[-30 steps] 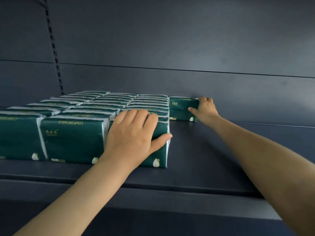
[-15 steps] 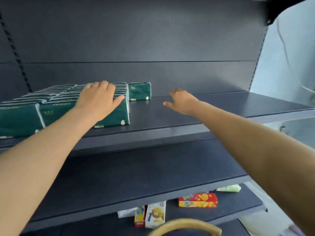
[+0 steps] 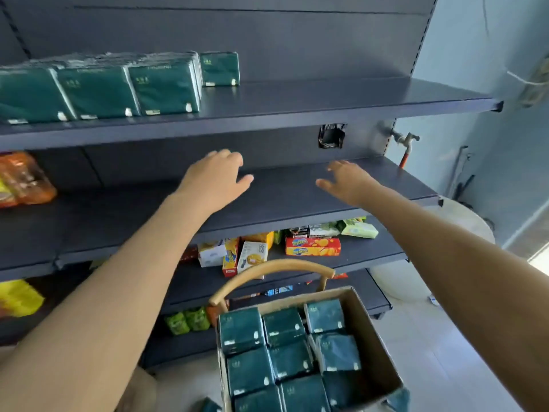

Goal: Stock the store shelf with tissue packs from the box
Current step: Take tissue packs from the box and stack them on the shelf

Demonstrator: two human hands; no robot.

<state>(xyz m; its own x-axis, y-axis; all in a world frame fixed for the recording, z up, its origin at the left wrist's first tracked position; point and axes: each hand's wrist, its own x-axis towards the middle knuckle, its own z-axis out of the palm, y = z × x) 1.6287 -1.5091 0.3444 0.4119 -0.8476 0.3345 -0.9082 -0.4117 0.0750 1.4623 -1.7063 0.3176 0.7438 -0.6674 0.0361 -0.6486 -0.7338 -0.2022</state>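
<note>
Dark grey store shelving (image 3: pixel 267 31), several tiers, with a pale blue wall at 3 o'clock. Stock on the top shelf (image 3: pixel 326 99): green tissue packs (image 3: pixel 101 90) in tight rows at 10 o'clock, upright, faces forward. One single pack (image 3: pixel 219 68) further back, just beside the rows' right end; bare shelf from there toward 2 o'clock. At frame centre, in front of the middle shelf (image 3: pixel 297 200): left hand (image 3: pixel 214 179) and right hand (image 3: pixel 347 182), palms down, fingers loosely spread, gripping nothing. Source of supply: cardboard box (image 3: pixel 374 337) at 5 o'clock, open-topped, well below both hands, long axis roughly 12 to 6 and leaning toward 5. Curved wooden chair back (image 3: pixel 276 267) at its far end; support under the box not visible. Contents: boxed packs (image 3: pixel 285 352), on end, in close rows. Bearing from either hand to the box: 6 o'clock, straight down. Right hand judged slightly nearer, more squarely above the opening. Probable next move: a reach down for fresh packs. Box's near end cut off at the bottom edge; lower layers hidden. Stocked rows cut off at 9 o'clock; pack print blurred, unreadable.
</note>
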